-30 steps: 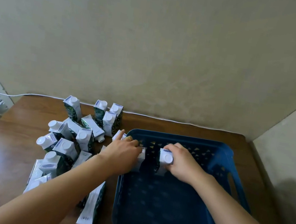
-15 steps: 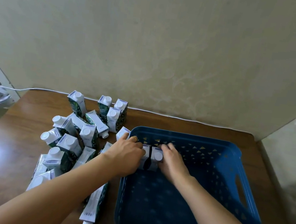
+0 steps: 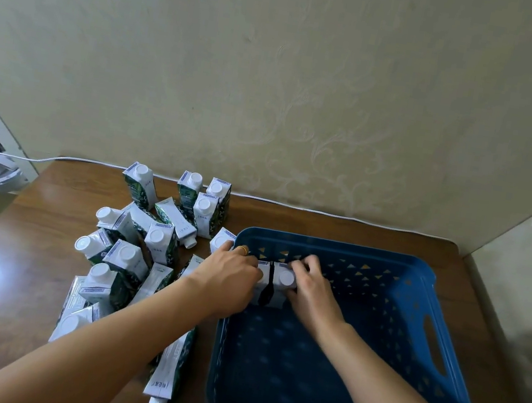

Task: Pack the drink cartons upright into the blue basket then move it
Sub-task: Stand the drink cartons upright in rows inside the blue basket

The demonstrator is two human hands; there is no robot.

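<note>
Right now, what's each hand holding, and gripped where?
Left hand and right hand each grip one upright drink carton near its top, side by side in the blue basket, far-left corner.

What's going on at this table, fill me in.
A person is packing drink cartons into a blue basket on a wooden table. The left hand and right hand each hold a carton upright, side by side near the basket's far left corner; the right-hand carton shows its white cap. The rest of the basket looks empty. A pile of cartons, some standing, some lying flat, waits left of the basket.
</note>
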